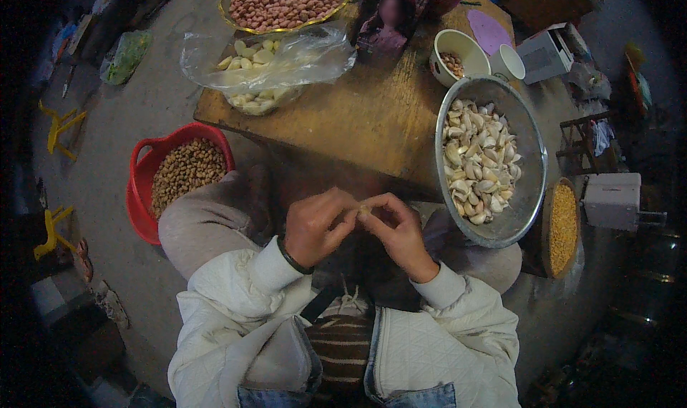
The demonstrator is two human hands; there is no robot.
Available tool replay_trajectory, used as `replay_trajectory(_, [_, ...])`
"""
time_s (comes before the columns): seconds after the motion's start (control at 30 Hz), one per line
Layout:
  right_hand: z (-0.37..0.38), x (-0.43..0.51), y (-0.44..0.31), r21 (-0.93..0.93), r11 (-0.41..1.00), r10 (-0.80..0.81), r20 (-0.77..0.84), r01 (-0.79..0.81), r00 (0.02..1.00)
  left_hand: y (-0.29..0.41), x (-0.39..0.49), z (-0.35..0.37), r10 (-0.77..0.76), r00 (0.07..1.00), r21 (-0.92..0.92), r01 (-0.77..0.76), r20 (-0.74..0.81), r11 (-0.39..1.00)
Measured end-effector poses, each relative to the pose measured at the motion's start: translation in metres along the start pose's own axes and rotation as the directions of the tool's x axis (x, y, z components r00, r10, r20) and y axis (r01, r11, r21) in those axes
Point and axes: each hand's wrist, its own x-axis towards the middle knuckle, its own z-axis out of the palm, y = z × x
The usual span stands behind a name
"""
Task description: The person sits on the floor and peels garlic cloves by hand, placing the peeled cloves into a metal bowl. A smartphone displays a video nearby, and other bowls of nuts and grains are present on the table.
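My left hand [321, 226] and my right hand [396, 230] meet fingertip to fingertip above my lap. A small pale piece, seemingly a garlic clove [364, 210], is pinched between them, mostly covered by the fingers. To the right, a metal basin [531, 193] tilts beside the wooden table and holds many unpeeled garlic cloves [480, 161]. On the table's far left, peeled garlic cloves [252, 56] fill a bowl partly covered by a clear plastic bag [316, 59].
The wooden table [343, 129] carries a gold-rimmed bowl [268, 30] of peanuts, a printed box or picture [392, 24], a paper tub [472, 48] and a white cup [509, 63]. A red basket [140, 177] stands left of my knee. Yellow kernels [563, 228] fill a container at right.
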Motion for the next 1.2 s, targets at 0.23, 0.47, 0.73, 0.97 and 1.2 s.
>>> replay_trajectory(0.23, [-0.001,-0.001,0.001,0.009,0.999,0.037,0.034,-0.037,0.999,0.002,-0.001,0.000,-0.033,0.999,-0.009,0.033,0.001,0.999])
replay_trajectory(0.47, [-0.002,-0.001,-0.004,0.070,0.993,0.090,0.048,-0.093,0.995,-0.002,-0.001,0.001,-0.099,0.995,-0.135,0.098,0.001,0.986])
replay_trajectory(0.73, [0.000,0.000,-0.005,-0.227,0.960,-0.176,-0.035,0.164,0.984,-0.005,0.001,-0.008,-0.097,0.988,-0.047,0.103,0.117,0.994])
replay_trajectory(0.97, [0.000,0.001,-0.006,-0.313,0.929,-0.217,-0.033,0.197,0.976,-0.005,0.002,-0.013,-0.098,0.971,0.006,0.099,0.216,0.995])
replay_trajectory(1.2, [-0.007,0.002,-0.001,-0.291,0.939,-0.173,0.069,0.186,0.982,-0.005,-0.002,-0.014,-0.165,0.943,-0.041,0.184,0.290,0.982])
